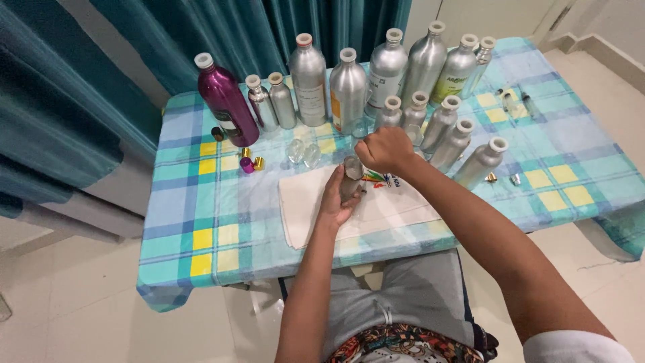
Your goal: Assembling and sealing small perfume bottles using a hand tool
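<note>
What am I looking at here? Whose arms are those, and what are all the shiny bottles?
There is only one picture, taken by a camera worn on a person's head, looking down. So the two arms are that person's own. They sit at a table with a checked cloth in blue, green and yellow. At the back stand many silver bottles and one purple bottle. Some small caps lie near it. A white cloth lies in front. The left hand holds a small silver bottle upright over the white cloth. The right hand is closed like a fist just above its top. What the fingers pinch there is hidden.
</note>
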